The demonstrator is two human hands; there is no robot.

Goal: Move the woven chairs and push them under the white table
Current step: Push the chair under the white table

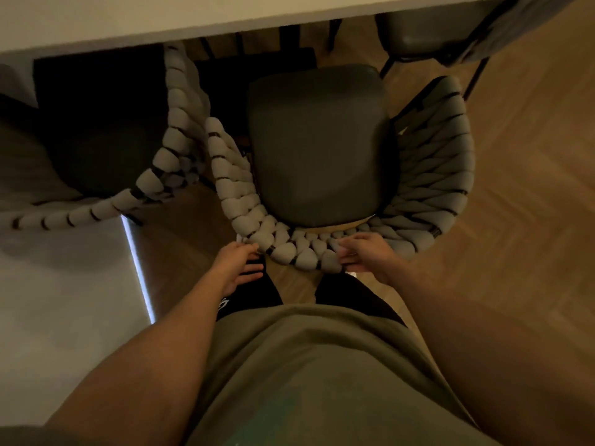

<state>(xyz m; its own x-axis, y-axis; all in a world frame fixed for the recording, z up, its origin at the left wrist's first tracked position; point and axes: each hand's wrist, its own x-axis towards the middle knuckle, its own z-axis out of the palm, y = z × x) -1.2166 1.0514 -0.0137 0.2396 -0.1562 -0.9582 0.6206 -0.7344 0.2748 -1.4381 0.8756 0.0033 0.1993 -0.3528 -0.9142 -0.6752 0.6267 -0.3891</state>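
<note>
The right hand [370, 255] is the grip on the chair [317, 156]: its fingers curl over the top of the woven backrest [289, 249] and its thumb lies under the rim, pinching the padded weave. The left hand [236, 267] sits just to the left of it, fingers nearly straight and loosely spread, fingertips touching the backrest's outer edge without closing on it. Beyond both hands the chair's dark cushion [318, 143] points toward the white worktop [161, 20], whose edge runs across the top; the cushion's far end lies just short of that edge. A second woven chair [96, 130] stands to the left, close beside the first, partly under the worktop. A third chair [431, 30] is tucked under at the far right. The floor [531, 188] is wood parquet.
</note>
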